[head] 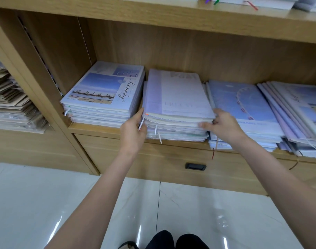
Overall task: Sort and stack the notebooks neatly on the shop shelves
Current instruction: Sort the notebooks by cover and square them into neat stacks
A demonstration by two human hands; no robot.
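Observation:
Several stacks of notebooks lie flat on a wooden shelf (pixel 107 127). The middle stack (pixel 178 97) has a pale lilac cover on top and white ribbon markers hanging from its front. My left hand (pixel 134 130) grips its front left corner, thumb along the side. My right hand (pixel 223 126) grips its front right corner, thumb against the page edges. Left of it sits a tidy stack topped by a "Scenery" cover (pixel 103 88). To the right lies a stack with a Ferris wheel cover (pixel 243 103), and past it a slanted, fanned pile (pixel 297 112).
A drawer front with a black handle (pixel 195 166) runs under the shelf. Brown paper-covered books (pixel 12 103) are piled in the left bay. An upper shelf (pixel 171 13) carries more notebooks. Glossy white floor tiles lie below, with my dark shoes at the bottom edge.

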